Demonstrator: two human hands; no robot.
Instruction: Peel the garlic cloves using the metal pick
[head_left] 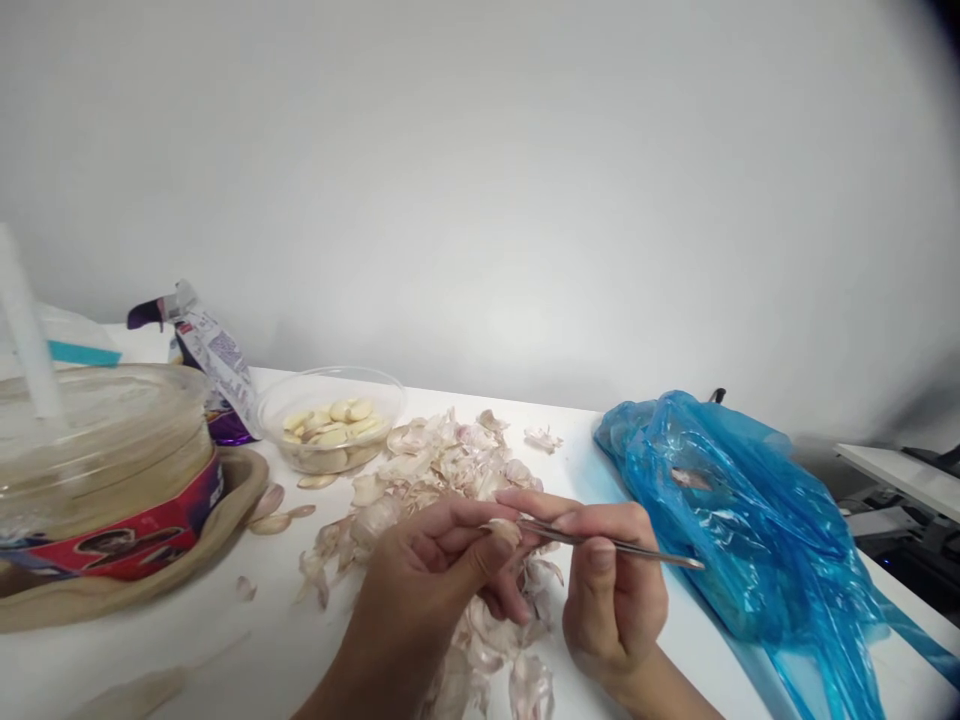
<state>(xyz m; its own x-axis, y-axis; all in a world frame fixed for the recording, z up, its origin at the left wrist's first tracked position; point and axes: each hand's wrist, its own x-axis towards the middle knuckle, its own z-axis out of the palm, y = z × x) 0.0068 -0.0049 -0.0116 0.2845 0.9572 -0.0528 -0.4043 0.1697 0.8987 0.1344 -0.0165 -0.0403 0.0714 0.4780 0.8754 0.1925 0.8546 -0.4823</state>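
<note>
My left hand pinches a garlic clove between thumb and fingers. Wrapped around a slim metal tool are the fingers of my right hand. The tool's tip meets the clove, and its other end points right; its exact kind is unclear. Beneath both hands spreads a heap of papery garlic skins. A clear plastic bowl behind the heap, to the left, contains several peeled cloves. Some unpeeled cloves lie on the table in front of the bowl.
A crumpled blue plastic bag covers the table's right side. At left, a large lidded tub with a white straw sits in a brown tray. A purple wrapper stands behind it. The white table meets a wall.
</note>
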